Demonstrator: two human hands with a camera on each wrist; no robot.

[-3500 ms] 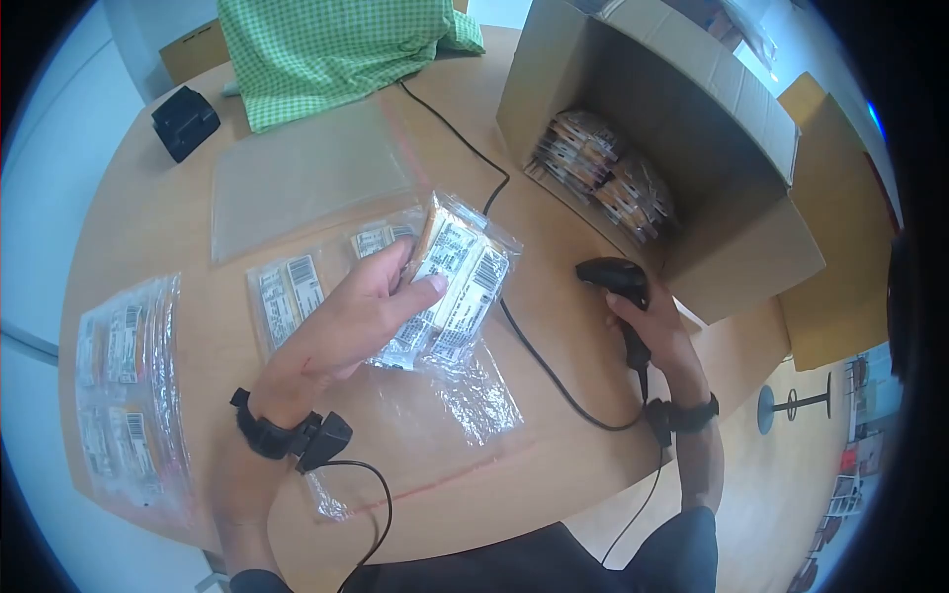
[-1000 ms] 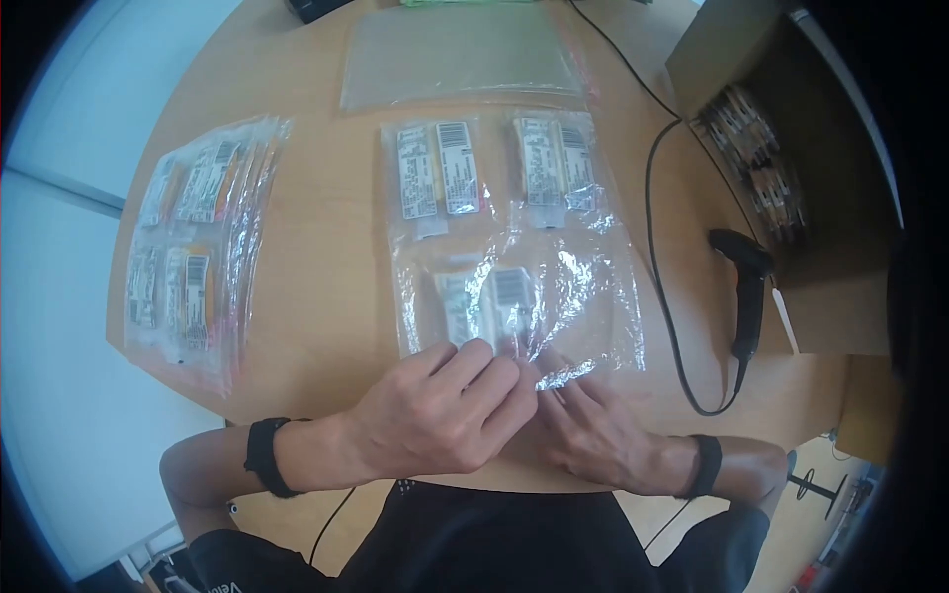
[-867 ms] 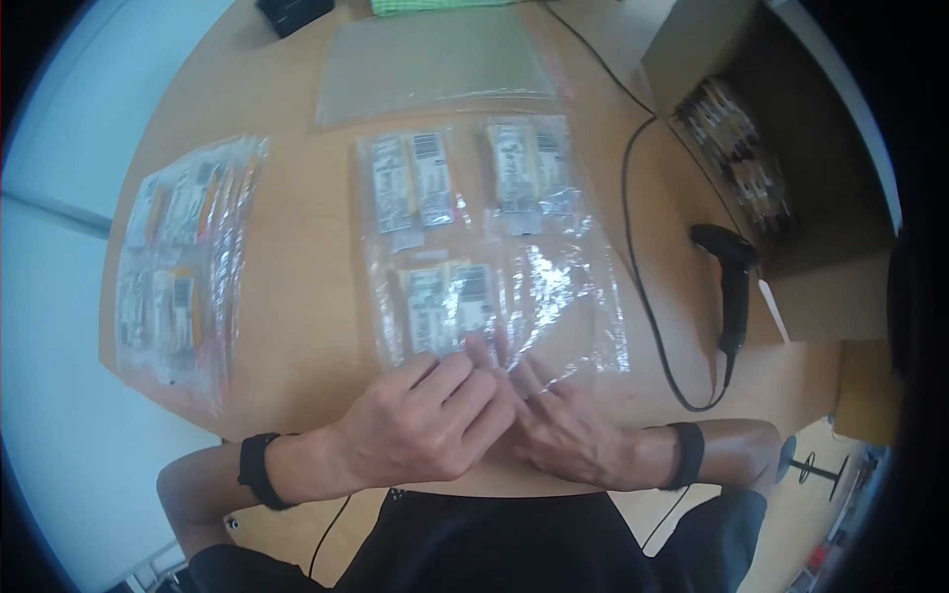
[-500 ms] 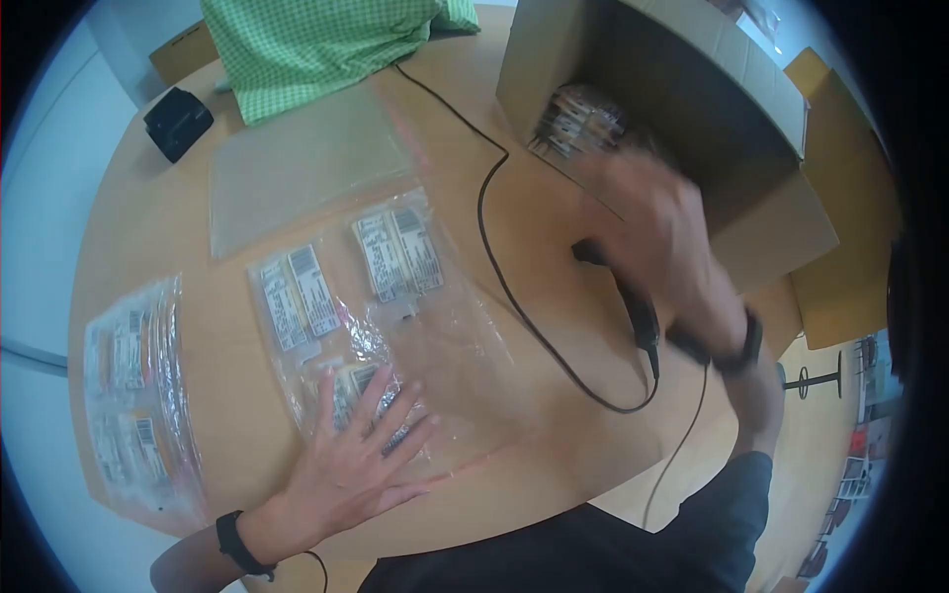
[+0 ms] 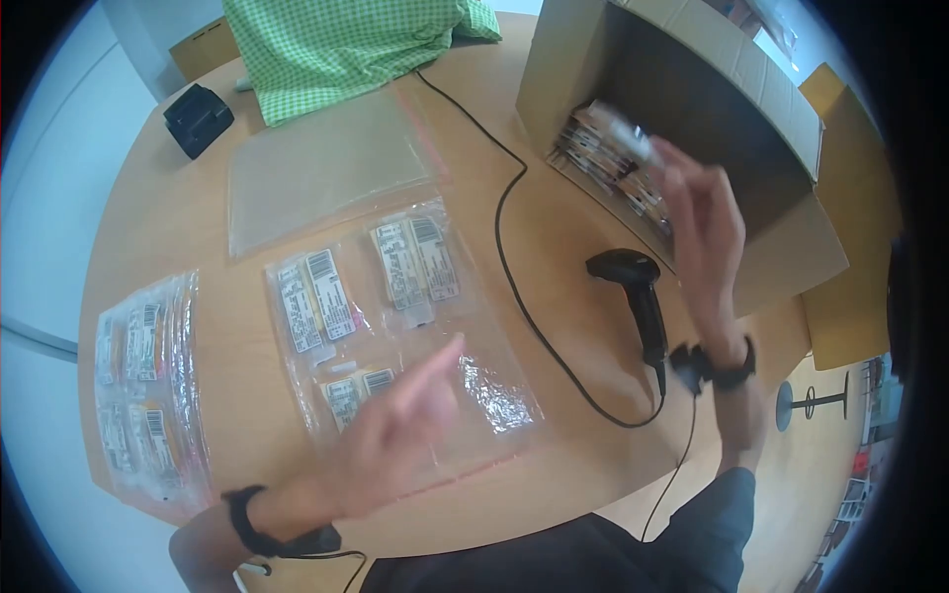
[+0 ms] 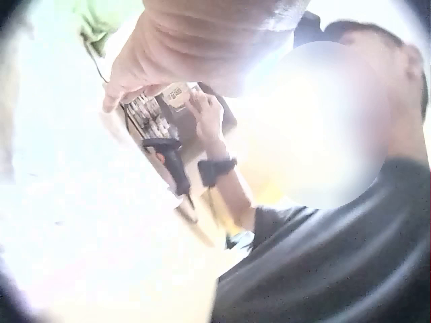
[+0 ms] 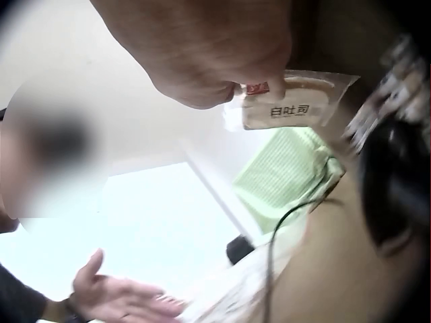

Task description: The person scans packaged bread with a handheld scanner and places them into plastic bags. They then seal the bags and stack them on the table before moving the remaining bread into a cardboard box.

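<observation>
In the head view my right hand (image 5: 704, 203) is raised at the mouth of the cardboard box (image 5: 791, 252). Its fingers pinch a small clear packet of sliced white bread (image 7: 289, 104), printed with Chinese characters in the right wrist view. More packets (image 5: 593, 148) lie stacked inside the box. My left hand (image 5: 390, 430), blurred, hovers with straight fingers over the near part of a large clear plastic bag (image 5: 494, 395). Two labelled packets show in the bag's far half, and a third packet (image 5: 341, 397) is partly hidden behind the left hand.
A black barcode scanner (image 5: 645, 306) lies beside the box, its cable (image 5: 514, 296) curving across the table. Stacked filled bags (image 5: 148, 385) are at the left. Flat clear bags (image 5: 326, 178), a black device (image 5: 198, 119) and a green checked cloth (image 5: 346, 59) are farther back.
The scanner was put down and a bread packet went into the bag. Since half a second ago, my right hand has picked another packet from the box, and my left has lifted off the bag.
</observation>
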